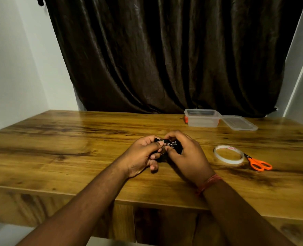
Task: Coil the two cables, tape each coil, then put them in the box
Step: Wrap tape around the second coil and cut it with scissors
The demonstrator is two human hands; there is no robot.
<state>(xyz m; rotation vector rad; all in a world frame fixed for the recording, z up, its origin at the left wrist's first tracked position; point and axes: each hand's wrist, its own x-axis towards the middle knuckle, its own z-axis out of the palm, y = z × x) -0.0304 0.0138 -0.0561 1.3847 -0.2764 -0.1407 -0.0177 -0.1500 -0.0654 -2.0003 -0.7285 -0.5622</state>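
The black cable coil [166,150] is sitting bunched between both hands, just above the wooden surface [76,139] near its front middle. It is looking small and tightly wound, mostly hidden by fingers, with a silvery connector end and a bit of shiny tape showing at the top; whether a second cable is in the bundle cannot be told. The left hand [143,155] is curling its grip around the coil's left side, thumb and forefinger pinching near the connector, probably to keep the loops from springing open. The right hand [186,153] is clamping its grip on the coil's right side, fingertips meeting the left's at the top, apparently pressing tape down. The tape roll [229,154] is lying flat just right of the hands, within easy reach, with the orange-handled scissors [258,163] touching its far edge. The clear plastic box [202,118] is standing open at the back right, its lid [238,123] lying beside it, ready to receive the coils.
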